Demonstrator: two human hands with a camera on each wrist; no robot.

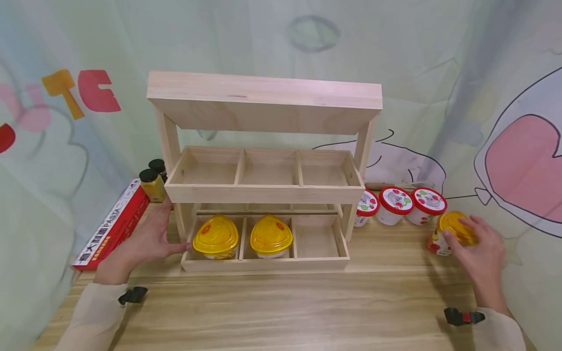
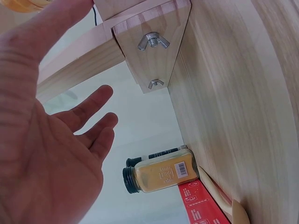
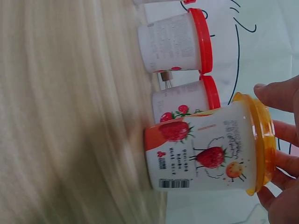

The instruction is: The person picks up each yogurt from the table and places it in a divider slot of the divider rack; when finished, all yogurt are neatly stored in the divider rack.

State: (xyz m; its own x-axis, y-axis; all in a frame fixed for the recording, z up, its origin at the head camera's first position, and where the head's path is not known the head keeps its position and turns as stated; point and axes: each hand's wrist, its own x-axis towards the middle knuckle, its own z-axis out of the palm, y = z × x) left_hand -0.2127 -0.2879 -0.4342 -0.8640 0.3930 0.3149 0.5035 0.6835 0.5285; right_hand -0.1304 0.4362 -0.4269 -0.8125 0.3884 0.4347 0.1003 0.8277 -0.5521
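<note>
Nearest the right-wrist camera, the right hand (image 1: 482,253) holds a cup (image 3: 201,154) by its lid (image 3: 264,144), thumb on one side, curled fingers on the other, spread to the lid's width. Location: right of the rack (image 1: 265,195). Whether the base rests on the table (image 1: 263,312) or hangs just above it cannot be told.

Handling (judgement):
1. Apply even pressure at opposite sides of the lid.
2. Do not pry with the thumb alone; the lid may come off. If the fit feels loose, shift the hold to the wall.
3. Keep the cup upright and clear of the tubs (image 1: 396,201).

Appearance: white wall, narrowing toward the base, printed with strawberries, small text and a barcode; an orange patch marks the base end. The lid is glossy, translucent yellow.

Surroundings: three red-lidded tubs stand right of the rack, the first partly hidden by the rack's post. Two matching cups (image 1: 271,235) sit in the rack's lower tray (image 1: 265,264), left and middle compartments. At the rack's left side, the left hand (image 1: 149,237) is spread wide and grips nothing; its thumb reaches the tray's corner, contact unclear. Left of the rack are two jars (image 1: 152,189) and a red box (image 1: 111,224).
</note>
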